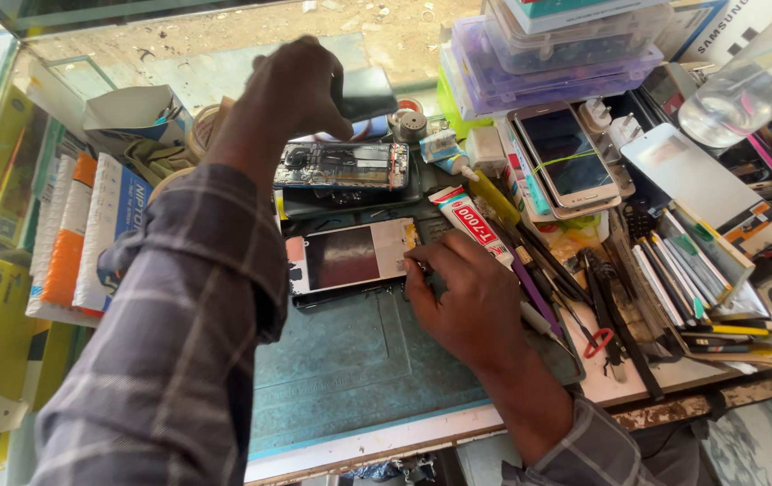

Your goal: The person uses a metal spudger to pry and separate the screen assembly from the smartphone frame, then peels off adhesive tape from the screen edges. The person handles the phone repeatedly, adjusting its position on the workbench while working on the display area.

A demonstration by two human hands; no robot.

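My left hand (291, 90) is raised above the bench and grips a small dark flat phone part (363, 93) by its edge. Just below it lies an opened phone body (343, 166) with its insides showing. Nearer to me a detached phone screen panel (350, 256) lies flat on the teal work mat (350, 360). My right hand (471, 297) rests on the mat with its fingertips pressed on the panel's right edge.
A white and red glue tube (469, 222) lies beside my right hand. Tweezers, screwdrivers and red-handled cutters (597, 342) crowd the right side. Banded phones (566, 157), clear plastic boxes (548, 54) and a water bottle (746, 85) stand behind. Cartons (71, 234) fill the left.
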